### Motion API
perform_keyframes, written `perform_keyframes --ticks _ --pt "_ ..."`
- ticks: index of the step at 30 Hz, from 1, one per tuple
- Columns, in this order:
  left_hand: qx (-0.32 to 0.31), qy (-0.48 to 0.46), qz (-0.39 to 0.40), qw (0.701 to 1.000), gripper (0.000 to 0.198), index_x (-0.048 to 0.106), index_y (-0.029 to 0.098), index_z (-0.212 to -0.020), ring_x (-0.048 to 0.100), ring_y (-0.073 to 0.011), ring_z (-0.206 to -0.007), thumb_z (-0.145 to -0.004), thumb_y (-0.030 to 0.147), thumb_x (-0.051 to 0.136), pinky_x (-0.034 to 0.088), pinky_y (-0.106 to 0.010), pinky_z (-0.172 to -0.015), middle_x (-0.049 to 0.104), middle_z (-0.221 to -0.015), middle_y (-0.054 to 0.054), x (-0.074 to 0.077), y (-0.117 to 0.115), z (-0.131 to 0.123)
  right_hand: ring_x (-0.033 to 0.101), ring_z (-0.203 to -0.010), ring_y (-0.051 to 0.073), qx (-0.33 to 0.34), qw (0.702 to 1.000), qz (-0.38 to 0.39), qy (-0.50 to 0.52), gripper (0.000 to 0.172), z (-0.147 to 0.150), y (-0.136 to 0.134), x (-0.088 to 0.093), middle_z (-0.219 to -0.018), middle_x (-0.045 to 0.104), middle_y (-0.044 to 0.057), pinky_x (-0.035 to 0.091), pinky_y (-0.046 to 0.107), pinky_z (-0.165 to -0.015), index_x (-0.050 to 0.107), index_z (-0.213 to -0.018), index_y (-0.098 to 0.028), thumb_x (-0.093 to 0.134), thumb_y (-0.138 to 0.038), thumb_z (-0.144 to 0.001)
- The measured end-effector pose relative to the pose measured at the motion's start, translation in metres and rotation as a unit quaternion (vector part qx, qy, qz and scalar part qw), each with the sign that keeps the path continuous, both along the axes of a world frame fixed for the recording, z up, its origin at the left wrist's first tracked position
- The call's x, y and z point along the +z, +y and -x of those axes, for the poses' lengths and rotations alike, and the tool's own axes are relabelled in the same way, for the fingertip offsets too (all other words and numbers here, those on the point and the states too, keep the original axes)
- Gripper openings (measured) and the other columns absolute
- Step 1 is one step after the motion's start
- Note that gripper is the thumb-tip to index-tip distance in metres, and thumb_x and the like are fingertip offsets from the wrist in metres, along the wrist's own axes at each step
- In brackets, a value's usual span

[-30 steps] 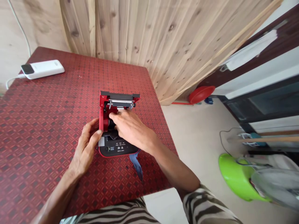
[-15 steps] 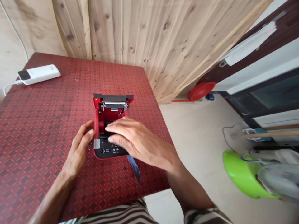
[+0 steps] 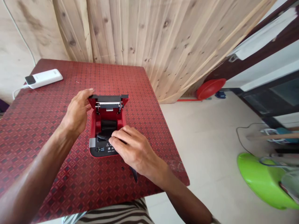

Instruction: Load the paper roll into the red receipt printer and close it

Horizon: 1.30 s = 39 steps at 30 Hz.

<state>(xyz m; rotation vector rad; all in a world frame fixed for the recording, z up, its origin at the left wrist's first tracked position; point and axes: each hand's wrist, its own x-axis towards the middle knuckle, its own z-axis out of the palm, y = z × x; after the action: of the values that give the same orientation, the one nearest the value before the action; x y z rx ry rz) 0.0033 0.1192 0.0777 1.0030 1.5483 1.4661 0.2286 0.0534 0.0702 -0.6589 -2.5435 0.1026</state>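
Head view: red-and-black plastic box-shaped device point(image 3: 93, 127), hinged lid point(image 3: 108, 98) raised, on red patterned tabletop point(image 3: 56, 105). Left hand point(image 3: 77, 113) at device's 10 o'clock, fingers bent against lid edge; whether gripping, cannot tell. Right hand point(image 3: 134, 149) at 4 o'clock, fingertips pinching thin black flexible strip point(image 3: 104, 136).

The casing point(image 3: 93, 126) is formed in glossy red plastic, the front panel point(image 3: 99, 152) in smooth black plastic. A bright metallic bar point(image 3: 108, 103) is fitted inside the lid point(image 3: 108, 98). The tabletop point(image 3: 42, 102) is given a patterned, shiny surface; the wall point(image 3: 130, 34) is clad in knotty, unpainted wood planks.
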Motion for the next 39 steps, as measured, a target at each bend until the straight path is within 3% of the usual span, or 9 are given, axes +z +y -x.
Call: perform_keyframes --ticks 3,5,8,11,14,24,29,35,39 --pt "-0.014 -0.054 0.041 0.998 0.035 0.069 0.020 -0.100 0.069 -0.0285 -0.115 -0.077 0.045 0.075 0.055 -0.041 -0.096 0.075 -0.120 -0.011 0.001 -0.021 -0.002 0.065 -0.091 0.019 -0.012 0.998 -0.058 0.009 0.023 -0.003 -0.006 -0.005 -0.107 0.081 0.007 0.056 0.034 -0.081 0.078 -0.104 -0.017 0.057 -0.009 -0.112" --pt "-0.012 -0.094 0.068 0.993 0.048 0.073 0.021 -0.114 0.067 -0.0306 -0.130 -0.072 0.043 0.083 0.053 -0.042 -0.108 0.075 -0.130 -0.010 0.001 -0.044 -0.006 0.066 -0.089 0.019 -0.013 0.996 -0.086 0.022 0.024 -0.005 -0.008 -0.006 -0.106 0.082 0.008 0.056 0.035 -0.078 0.078 -0.103 -0.016 0.057 -0.009 -0.112" --pt "-0.033 -0.105 0.111 0.988 0.063 0.072 0.022 -0.131 0.064 -0.0350 -0.140 -0.073 0.041 0.086 0.050 -0.047 -0.118 0.073 -0.144 -0.012 -0.002 -0.077 -0.012 0.070 -0.093 0.020 -0.012 0.994 -0.102 0.044 0.023 -0.006 -0.010 -0.008 -0.105 0.084 0.008 0.057 0.035 -0.079 0.078 -0.103 -0.015 0.058 -0.011 -0.112" --pt "-0.067 -0.111 0.139 0.982 0.075 0.068 0.020 -0.146 0.068 -0.0372 -0.137 -0.077 0.044 0.087 0.054 -0.051 -0.116 0.075 -0.143 -0.014 -0.008 -0.095 -0.016 0.073 -0.110 0.021 -0.029 0.994 -0.085 0.067 0.022 -0.006 -0.011 -0.011 -0.118 0.085 0.009 0.059 0.035 -0.092 0.077 -0.103 -0.019 0.058 -0.011 -0.112" --pt "-0.088 -0.115 0.131 0.981 0.075 0.068 0.019 -0.148 0.071 -0.0376 -0.133 -0.082 0.048 0.086 0.058 -0.050 -0.111 0.076 -0.141 -0.015 -0.014 -0.099 -0.015 0.075 -0.120 0.022 -0.046 0.994 -0.054 0.085 0.021 -0.004 -0.011 -0.013 -0.127 0.085 0.010 0.059 0.037 -0.100 0.076 -0.105 -0.019 0.059 -0.009 -0.111" --pt "-0.082 -0.105 0.127 0.983 0.076 0.066 0.021 -0.153 0.070 -0.0367 -0.135 -0.086 0.051 0.086 0.056 -0.050 -0.113 0.076 -0.144 -0.013 -0.023 -0.100 -0.015 0.081 -0.116 0.022 -0.051 0.992 -0.035 0.111 0.024 0.001 -0.014 -0.015 -0.122 0.086 0.010 0.064 0.038 -0.098 0.074 -0.105 -0.019 0.057 -0.003 -0.109" --pt "-0.065 -0.142 0.105 0.982 0.069 0.069 0.024 -0.150 0.065 -0.0382 -0.144 -0.088 0.050 0.085 0.053 -0.053 -0.119 0.072 -0.152 -0.012 -0.028 -0.111 -0.010 0.080 -0.116 0.023 -0.036 0.986 0.001 0.162 0.022 -0.009 -0.015 -0.014 -0.122 0.086 0.013 0.067 0.040 -0.104 0.071 -0.123 -0.016 0.064 -0.004 -0.106" --pt "-0.048 -0.116 0.089 0.988 0.057 0.076 0.034 -0.142 0.064 -0.0344 -0.147 -0.087 0.040 0.089 0.049 -0.050 -0.125 0.073 -0.152 -0.004 -0.032 -0.135 -0.004 0.079 -0.097 0.021 -0.200 0.944 0.083 0.247 0.020 -0.037 -0.021 -0.024 -0.105 0.084 0.005 0.067 0.040 -0.090 0.074 -0.119 -0.024 0.066 -0.010 -0.108" --pt "-0.037 -0.094 0.096 0.990 0.056 0.076 0.033 -0.144 0.066 -0.0341 -0.143 -0.089 0.039 0.086 0.051 -0.049 -0.124 0.076 -0.147 -0.004 -0.026 -0.135 -0.014 0.079 -0.093 0.019 -0.244 0.929 0.120 0.252 0.015 -0.046 -0.021 -0.037 -0.103 0.084 0.004 0.066 0.038 -0.089 0.076 -0.115 -0.024 0.066 -0.014 -0.109"
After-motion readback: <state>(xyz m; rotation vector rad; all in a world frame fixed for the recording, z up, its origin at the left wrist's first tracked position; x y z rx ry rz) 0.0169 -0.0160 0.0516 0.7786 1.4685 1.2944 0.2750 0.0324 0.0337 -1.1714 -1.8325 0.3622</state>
